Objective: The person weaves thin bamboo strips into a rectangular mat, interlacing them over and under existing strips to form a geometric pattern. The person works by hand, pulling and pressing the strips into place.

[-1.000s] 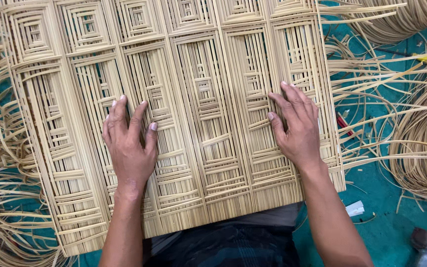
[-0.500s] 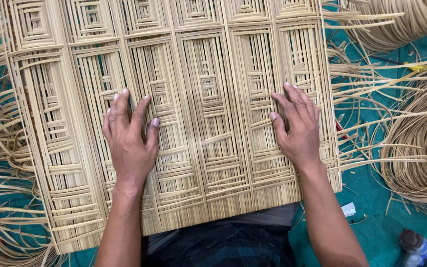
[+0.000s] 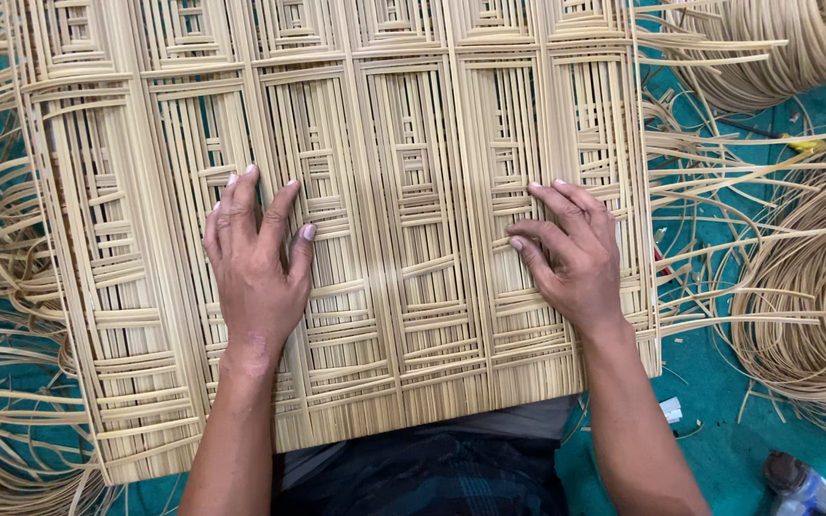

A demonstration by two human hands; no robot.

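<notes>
A woven rattan mat (image 3: 375,191) is being pressed flat across the lap, its strips running away from the body. The left hand (image 3: 255,268) is being laid open near the mat's left half, the right hand (image 3: 571,253) being held with fingers curled toward its right edge.

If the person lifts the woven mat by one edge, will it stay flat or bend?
The woven mat would probably sag: it is made of thin flat strips with open gaps between them. It likely weighs little for its size. Its loose strip ends at the right side may snag the loose strips beside it. Both hands, left hand and right hand, press on it.
</notes>
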